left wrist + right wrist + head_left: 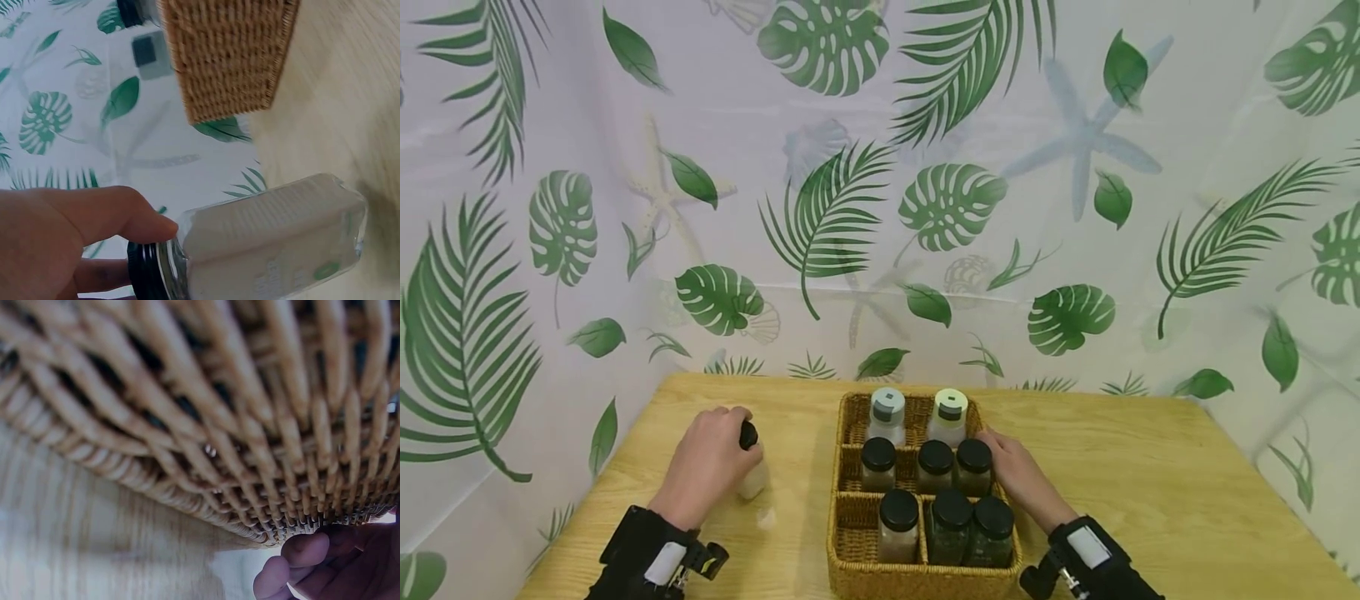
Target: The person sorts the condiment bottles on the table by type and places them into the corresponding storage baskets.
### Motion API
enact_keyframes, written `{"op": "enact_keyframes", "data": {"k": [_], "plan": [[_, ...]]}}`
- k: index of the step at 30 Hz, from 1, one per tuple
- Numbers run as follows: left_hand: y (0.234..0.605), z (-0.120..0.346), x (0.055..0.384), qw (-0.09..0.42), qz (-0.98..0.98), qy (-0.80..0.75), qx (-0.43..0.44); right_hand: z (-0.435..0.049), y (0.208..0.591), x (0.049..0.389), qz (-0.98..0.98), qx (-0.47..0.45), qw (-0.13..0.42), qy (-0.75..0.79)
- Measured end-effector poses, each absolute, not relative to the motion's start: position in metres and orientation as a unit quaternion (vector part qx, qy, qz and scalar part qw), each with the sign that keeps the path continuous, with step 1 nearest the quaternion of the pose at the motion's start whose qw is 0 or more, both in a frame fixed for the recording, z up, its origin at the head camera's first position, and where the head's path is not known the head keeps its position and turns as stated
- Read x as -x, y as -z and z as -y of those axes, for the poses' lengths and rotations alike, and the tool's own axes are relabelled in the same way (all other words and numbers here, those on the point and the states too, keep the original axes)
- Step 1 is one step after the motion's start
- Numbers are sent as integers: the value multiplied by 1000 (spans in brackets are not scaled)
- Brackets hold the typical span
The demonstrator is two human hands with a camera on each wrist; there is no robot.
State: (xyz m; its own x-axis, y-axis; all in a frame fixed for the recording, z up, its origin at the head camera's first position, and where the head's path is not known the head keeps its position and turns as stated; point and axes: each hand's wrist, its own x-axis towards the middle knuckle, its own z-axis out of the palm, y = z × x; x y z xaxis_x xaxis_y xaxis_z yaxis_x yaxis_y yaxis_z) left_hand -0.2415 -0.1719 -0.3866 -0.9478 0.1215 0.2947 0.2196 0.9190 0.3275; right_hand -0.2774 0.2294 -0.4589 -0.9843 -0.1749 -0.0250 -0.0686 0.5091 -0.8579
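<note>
My left hand [711,458] grips a glass jar [752,479] by its black lid, left of the basket. Pale contents fill this jar, and the left wrist view shows a small green mark on its side and the thumb at the neck. At the right side of a woven wicker basket [832,533], my right hand [1022,477] holds the wall near the rim. The right wrist view has curled fingers [306,550] close against the weave. Several black-lidded jars [898,510] stand in the basket's middle and front compartments.
Two light-capped bottles, one pale blue [887,408] and one yellowish [950,408], stand in the basket's back compartment. The wooden table [1120,483] runs back to a white leaf-patterned cloth [865,333], which also hangs at both sides.
</note>
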Motion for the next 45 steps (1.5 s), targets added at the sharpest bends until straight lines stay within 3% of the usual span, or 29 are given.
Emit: {"op": "enact_keyframes", "data": {"k": [5, 13, 21, 28, 45], "plan": [[374, 160, 229, 135, 968, 189, 96, -228, 463, 275, -865, 72, 49, 493], [352, 137, 204, 84, 969, 206, 107, -228, 468, 271, -867, 56, 62, 491], [334, 117, 190, 95, 962, 218, 132, -233, 465, 272, -866, 66, 59, 491], [325, 103, 182, 136, 953, 212, 168, -232, 460, 278, -872, 68, 50, 481], [322, 78, 170, 101, 943, 208, 241, -233, 462, 277, -864, 68, 60, 496]]}}
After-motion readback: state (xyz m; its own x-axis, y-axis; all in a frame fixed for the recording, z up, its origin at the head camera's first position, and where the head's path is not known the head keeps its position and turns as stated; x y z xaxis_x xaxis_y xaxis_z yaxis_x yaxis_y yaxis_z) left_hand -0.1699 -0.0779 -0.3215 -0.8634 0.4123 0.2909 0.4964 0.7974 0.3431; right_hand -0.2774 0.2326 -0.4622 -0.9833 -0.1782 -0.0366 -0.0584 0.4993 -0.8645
